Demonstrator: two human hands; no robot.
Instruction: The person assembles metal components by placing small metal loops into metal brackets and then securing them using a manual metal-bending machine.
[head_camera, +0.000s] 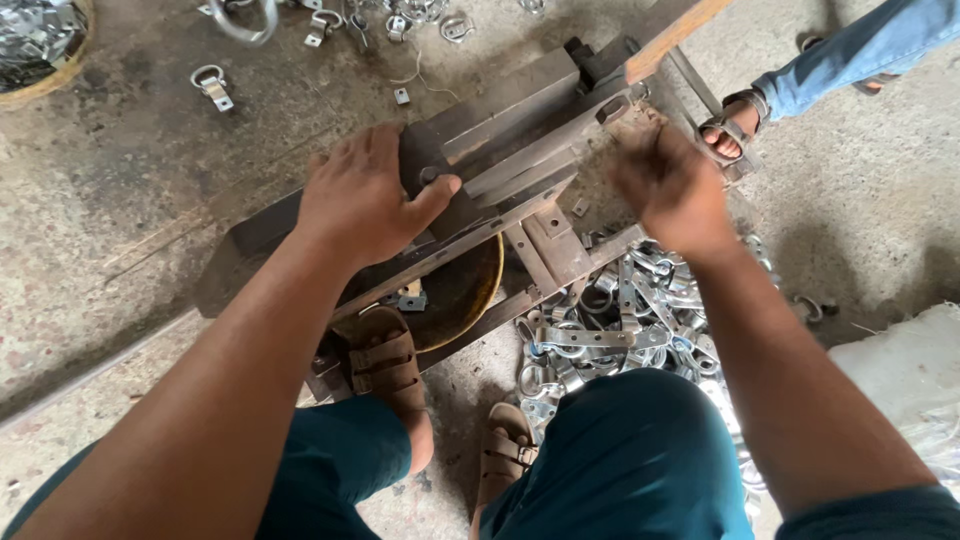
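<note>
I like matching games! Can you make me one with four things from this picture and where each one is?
Things:
1. left hand
2. right hand
3. pile of shiny metal parts
4. other person's sandalled foot

Places:
A. on the floor beside the right knee
B. top right, next to the tool
C. pressing on the dark metal tool
D. blurred, at the tool's right end

Pairs: 1-C, 2-D, 3-A, 4-B

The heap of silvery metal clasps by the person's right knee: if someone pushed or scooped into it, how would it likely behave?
The heap of metal clasps looks loose and interlocked, so a push would probably make it slide and tangle rather than roll. Each piece appears stiff, thin plated steel, likely light singly and heavy by the handful. The shiny finish suggests slippery pieces, and the right hand works just above them.
</note>
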